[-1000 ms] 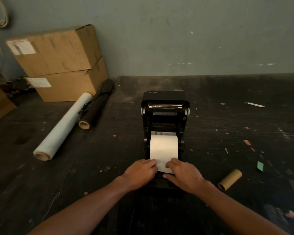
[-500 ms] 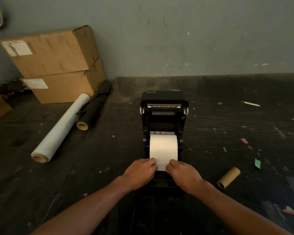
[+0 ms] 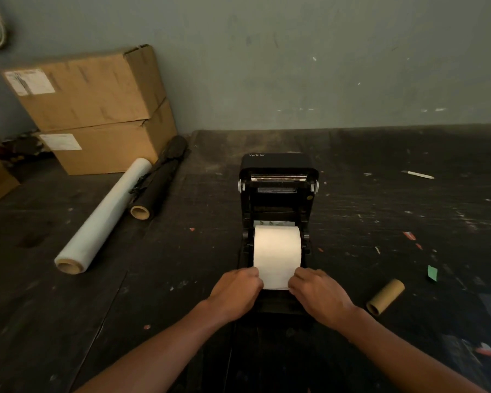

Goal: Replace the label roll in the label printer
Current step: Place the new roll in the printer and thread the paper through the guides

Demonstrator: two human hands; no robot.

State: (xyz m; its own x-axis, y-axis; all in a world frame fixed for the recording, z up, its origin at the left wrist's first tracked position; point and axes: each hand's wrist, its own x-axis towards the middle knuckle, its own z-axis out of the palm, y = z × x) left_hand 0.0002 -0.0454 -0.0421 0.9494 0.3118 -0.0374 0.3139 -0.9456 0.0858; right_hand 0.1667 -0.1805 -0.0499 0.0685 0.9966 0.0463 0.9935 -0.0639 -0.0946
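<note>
White roll (image 3: 277, 248) is seated in the bay of the black printer (image 3: 278, 194), lid raised. Its loose end extends toward the front edge. Left hand (image 3: 234, 292) pinches the left edge of this end; right hand (image 3: 316, 293) pinches the right edge. Cardboard core (image 3: 385, 296) lies on the table (image 3: 380, 222), right of the printer

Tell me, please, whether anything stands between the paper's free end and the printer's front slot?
Nothing visible does. The white label roll sits in the open black label printer, its loose end drawn forward. The left hand and right hand pinch its two edges; the slot itself lies hidden below them.
</note>
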